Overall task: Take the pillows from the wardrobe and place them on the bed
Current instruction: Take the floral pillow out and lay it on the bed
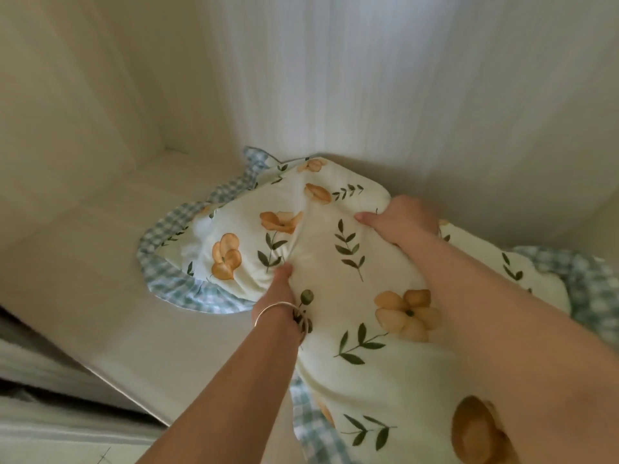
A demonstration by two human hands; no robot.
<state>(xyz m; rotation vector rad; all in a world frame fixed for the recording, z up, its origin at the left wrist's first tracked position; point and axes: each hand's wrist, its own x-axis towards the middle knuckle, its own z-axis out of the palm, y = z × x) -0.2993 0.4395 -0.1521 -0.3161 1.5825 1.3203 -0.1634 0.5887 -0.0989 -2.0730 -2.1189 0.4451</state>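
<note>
- Inside the wardrobe (335,78), on its pale shelf (100,262), lies a floral pillow (335,249): cream cover, orange flowers, green leaf sprigs, blue-white gingham frill (160,259) round the edge.
- Pillow's long axis runs from near-right toward far-left; far end points at the back-left corner, near end runs off the frame bottom-right.
- Second frilled edge in the same print (576,279) shows at right, under or behind the top pillow; cannot tell if it's a separate pillow.
- Left hand (278,296) clamped on the pillow's left side, thumb pressed into the fabric, cloth bunched around it; silver bangle (281,313) on the wrist.
- Right hand (398,219) closed over the far-right edge, fingers curled behind the pillow, thumb on top.
- Both forearms bare, reaching in.
</note>
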